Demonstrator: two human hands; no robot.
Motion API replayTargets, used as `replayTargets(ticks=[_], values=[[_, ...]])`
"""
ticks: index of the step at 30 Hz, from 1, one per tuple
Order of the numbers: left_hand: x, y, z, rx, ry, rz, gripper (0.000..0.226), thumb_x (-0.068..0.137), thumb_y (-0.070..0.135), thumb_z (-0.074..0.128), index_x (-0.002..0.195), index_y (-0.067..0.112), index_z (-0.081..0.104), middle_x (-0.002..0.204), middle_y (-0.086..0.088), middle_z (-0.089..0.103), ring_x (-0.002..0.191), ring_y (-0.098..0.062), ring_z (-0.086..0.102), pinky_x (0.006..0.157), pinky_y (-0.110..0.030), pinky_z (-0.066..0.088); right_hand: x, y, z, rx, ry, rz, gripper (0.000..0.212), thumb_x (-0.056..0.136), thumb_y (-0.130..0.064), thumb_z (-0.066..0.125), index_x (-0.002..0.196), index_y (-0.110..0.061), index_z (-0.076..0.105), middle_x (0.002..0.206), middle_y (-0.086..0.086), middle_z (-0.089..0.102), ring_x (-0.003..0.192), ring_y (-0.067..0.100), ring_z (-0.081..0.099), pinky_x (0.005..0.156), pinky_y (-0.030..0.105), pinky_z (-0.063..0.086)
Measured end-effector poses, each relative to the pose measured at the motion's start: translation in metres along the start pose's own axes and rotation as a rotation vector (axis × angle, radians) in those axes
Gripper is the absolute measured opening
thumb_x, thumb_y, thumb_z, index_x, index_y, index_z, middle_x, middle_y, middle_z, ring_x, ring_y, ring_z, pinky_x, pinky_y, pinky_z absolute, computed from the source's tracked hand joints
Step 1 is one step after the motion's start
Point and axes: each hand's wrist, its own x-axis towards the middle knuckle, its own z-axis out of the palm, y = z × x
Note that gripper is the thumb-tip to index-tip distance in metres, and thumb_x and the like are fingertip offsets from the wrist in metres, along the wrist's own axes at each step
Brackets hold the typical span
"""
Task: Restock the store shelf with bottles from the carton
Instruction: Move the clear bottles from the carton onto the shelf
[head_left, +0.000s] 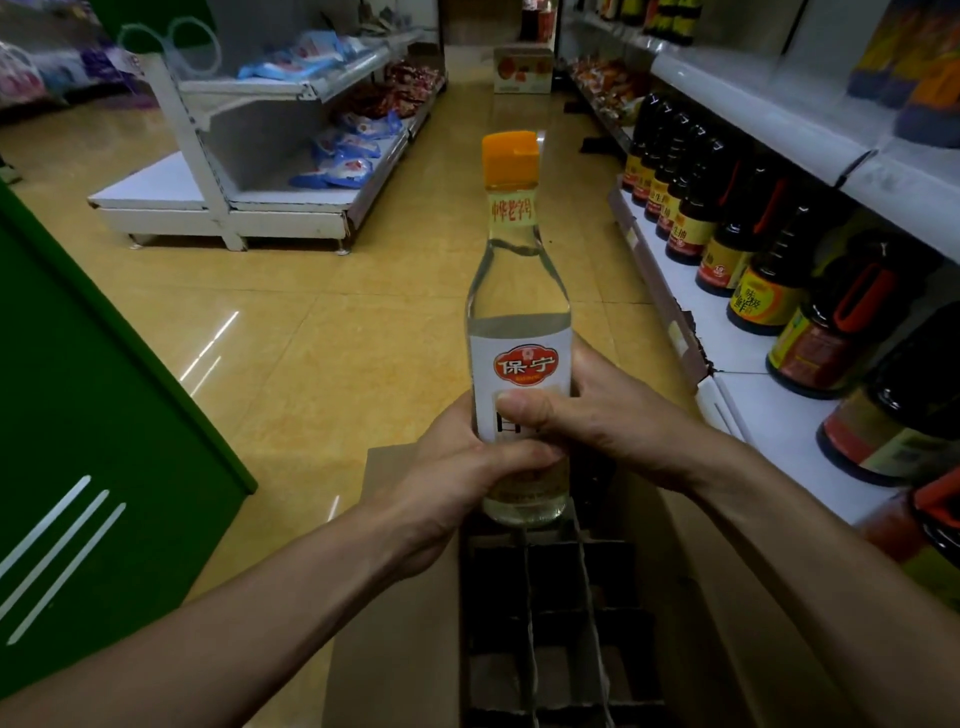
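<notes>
Both hands, left hand (457, 467) & right hand (597, 415), have fingers wrapped tight round a clear bottle (519, 312), held upright over the carton (550, 623). Carton slots look empty, so prob. near the end. Still needs to go on the shelf (727, 332) w/ the dark bottles (769, 291). Label says 保宁.

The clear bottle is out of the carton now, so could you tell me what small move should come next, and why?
Probably carry the clear bottle rightward toward the shelf. Both the left hand and right hand grip it upright above the carton, and bare white shelf shows in front of the dark bottles.
</notes>
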Motion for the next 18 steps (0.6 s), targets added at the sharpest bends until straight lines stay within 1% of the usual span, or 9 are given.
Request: replayTargets(ticks=[3,5,7,9,11,13,14,16,18], values=[[0.004,0.001,-0.001,0.044,0.036,0.016,0.061,0.071,0.021,0.078,0.129,0.020,0.060,0.113,-0.004,0.076,0.106,-0.017,0.074,0.088,-0.035,0.058,0.001,-0.003,-0.003,0.007,-0.024,-0.002,0.058,0.085,-0.038,0.077,0.134,-0.018,0.054,0.114,-0.002,0.074,0.107,0.011,0.072,0.084,0.023,0.058],[0.006,0.002,0.002,0.036,0.059,0.015,0.059,0.073,0.019,0.080,0.128,0.018,0.060,0.111,-0.005,0.077,0.102,-0.017,0.075,0.083,-0.032,0.059,0.003,-0.005,-0.004,0.060,-0.033,0.001,0.052,0.081,-0.036,0.073,0.128,-0.018,0.058,0.109,-0.002,0.077,0.103,0.012,0.074,0.082,0.021,0.058],[0.006,0.002,0.005,0.037,0.092,0.009,0.050,0.080,0.009,0.081,0.125,0.016,0.061,0.105,-0.004,0.078,0.095,-0.015,0.077,0.077,-0.026,0.059,0.005,-0.005,-0.004,0.098,-0.031,0.021,0.046,0.084,-0.034,0.077,0.125,-0.018,0.060,0.109,0.000,0.077,0.103,0.015,0.074,0.084,0.025,0.059],[0.001,0.001,0.005,0.058,0.107,-0.019,0.043,0.083,0.002,0.077,0.121,0.016,0.061,0.101,-0.002,0.079,0.092,-0.013,0.077,0.075,-0.023,0.060,0.005,-0.002,-0.001,0.123,-0.035,0.066,0.049,0.084,-0.035,0.077,0.127,-0.017,0.060,0.112,0.003,0.076,0.107,0.019,0.074,0.091,0.035,0.060],[-0.005,0.001,0.003,0.089,0.105,-0.048,0.041,0.084,0.002,0.076,0.121,0.016,0.062,0.102,-0.002,0.078,0.093,-0.013,0.077,0.076,-0.023,0.061,0.002,0.000,0.001,0.099,-0.044,0.113,0.054,0.082,-0.042,0.077,0.129,-0.021,0.060,0.116,0.001,0.076,0.110,0.018,0.073,0.097,0.042,0.057],[-0.010,0.003,0.005,0.114,0.094,-0.068,0.042,0.086,0.004,0.076,0.124,0.015,0.061,0.104,-0.004,0.078,0.096,-0.015,0.076,0.079,-0.026,0.062,-0.002,-0.004,0.002,0.080,-0.058,0.133,0.054,0.084,-0.047,0.078,0.129,-0.025,0.060,0.117,-0.003,0.075,0.111,0.012,0.071,0.096,0.037,0.057],[-0.012,0.004,0.007,0.121,0.095,-0.084,0.044,0.086,0.007,0.077,0.126,0.017,0.060,0.106,-0.003,0.077,0.097,-0.015,0.076,0.081,-0.029,0.062,-0.004,-0.007,0.002,0.103,-0.062,0.148,0.053,0.085,-0.046,0.076,0.130,-0.024,0.059,0.117,-0.004,0.076,0.110,0.011,0.072,0.093,0.034,0.058],[-0.016,0.009,0.012,0.127,0.118,-0.106,0.051,0.085,0.014,0.080,0.129,0.023,0.057,0.109,0.000,0.076,0.099,-0.013,0.075,0.084,-0.032,0.063,-0.010,-0.014,0.001,0.185,-0.066,0.171,0.053,0.085,-0.041,0.072,0.132,-0.019,0.059,0.116,0.001,0.076,0.109,0.014,0.073,0.091,0.032,0.059],[-0.024,0.013,0.018,0.125,0.155,-0.132,0.054,0.084,0.018,0.083,0.129,0.027,0.054,0.109,0.005,0.076,0.098,-0.009,0.075,0.081,-0.028,0.063,-0.018,-0.018,0.003,0.262,-0.040,0.203,0.054,0.086,-0.038,0.073,0.133,-0.015,0.058,0.116,0.005,0.076,0.108,0.018,0.074,0.090,0.034,0.060]])
